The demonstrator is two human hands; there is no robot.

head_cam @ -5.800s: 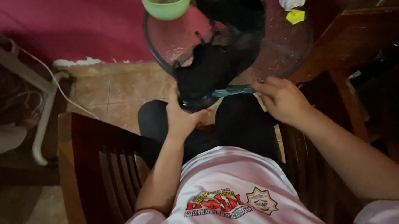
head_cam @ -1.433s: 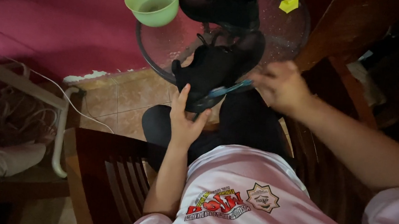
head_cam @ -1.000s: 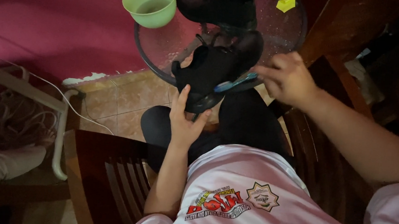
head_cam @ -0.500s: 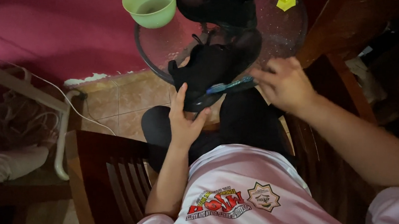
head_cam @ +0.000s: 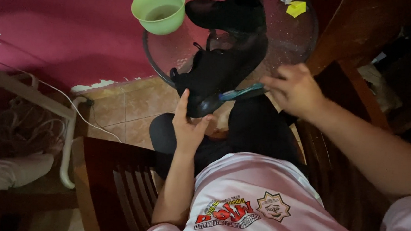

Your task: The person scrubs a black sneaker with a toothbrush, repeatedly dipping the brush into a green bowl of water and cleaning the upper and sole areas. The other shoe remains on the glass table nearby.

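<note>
We see the left hand (head_cam: pixel 189 124) cupped under the heel of a black shoe (head_cam: pixel 218 75), fingers spread along its side, holding it up over the lap and the near rim of a round glass table (head_cam: pixel 297 37); the right hand (head_cam: pixel 294 90) pinches the handle of a blue toothbrush (head_cam: pixel 241 92), whose head lies against the shoe's side. On the table stand a green bowl (head_cam: pixel 159 8) at the left edge, a second black shoe (head_cam: pixel 229 11) just beside it, and a yellow scrap (head_cam: pixel 296 8) farther right; a wooden chair (head_cam: pixel 114 181) stands at our left.
</note>
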